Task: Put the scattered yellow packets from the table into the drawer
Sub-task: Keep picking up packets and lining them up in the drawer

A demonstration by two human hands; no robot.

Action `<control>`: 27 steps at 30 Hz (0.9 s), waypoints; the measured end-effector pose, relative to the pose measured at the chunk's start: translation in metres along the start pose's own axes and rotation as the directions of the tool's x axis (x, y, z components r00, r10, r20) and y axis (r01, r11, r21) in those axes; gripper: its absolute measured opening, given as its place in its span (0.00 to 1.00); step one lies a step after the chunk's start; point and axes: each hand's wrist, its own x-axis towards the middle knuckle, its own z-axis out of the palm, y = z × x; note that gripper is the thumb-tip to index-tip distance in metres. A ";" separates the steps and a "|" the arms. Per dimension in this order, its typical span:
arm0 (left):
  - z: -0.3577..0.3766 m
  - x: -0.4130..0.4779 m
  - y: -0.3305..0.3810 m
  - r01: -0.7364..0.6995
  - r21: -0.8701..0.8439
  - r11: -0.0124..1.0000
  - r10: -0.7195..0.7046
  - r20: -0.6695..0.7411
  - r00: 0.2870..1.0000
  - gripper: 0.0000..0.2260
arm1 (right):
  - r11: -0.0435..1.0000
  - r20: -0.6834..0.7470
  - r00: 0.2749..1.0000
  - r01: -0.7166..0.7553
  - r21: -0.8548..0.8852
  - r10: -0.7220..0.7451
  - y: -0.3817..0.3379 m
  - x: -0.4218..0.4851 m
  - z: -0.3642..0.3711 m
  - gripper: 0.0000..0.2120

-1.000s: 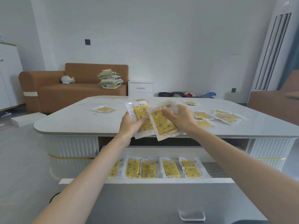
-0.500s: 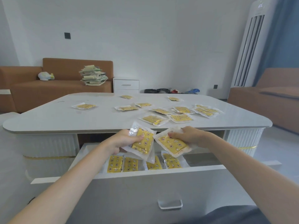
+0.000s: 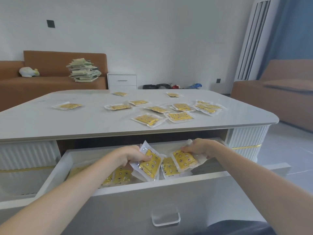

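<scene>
1. A yellow packet (image 3: 149, 165) is held in the grip of the left hand (image 3: 130, 155), tilted over the open drawer (image 3: 132, 209).
2. A second packet (image 3: 184, 160) is pinched at its upper edge by the right hand (image 3: 202, 147), just inside the drawer.
3. More packets (image 3: 169, 167) are seen lying in the drawer, below both hands.
4. Many loose packets (image 3: 147, 119) are noted scattered on the white surface (image 3: 50, 121), mostly right of centre.

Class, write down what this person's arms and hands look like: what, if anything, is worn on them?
The left forearm and right forearm are bare as far up as the picture shows: no sleeves. The left hand and right hand wear no gloves, and no watch or bracelet shows at either wrist.
</scene>
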 end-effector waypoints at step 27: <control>0.063 0.060 0.045 0.183 -0.435 0.882 -0.147 0.114 0.982 0.05 | 0.967 0.174 0.961 -0.184 -0.175 0.214 0.039 0.051 -0.007 0.36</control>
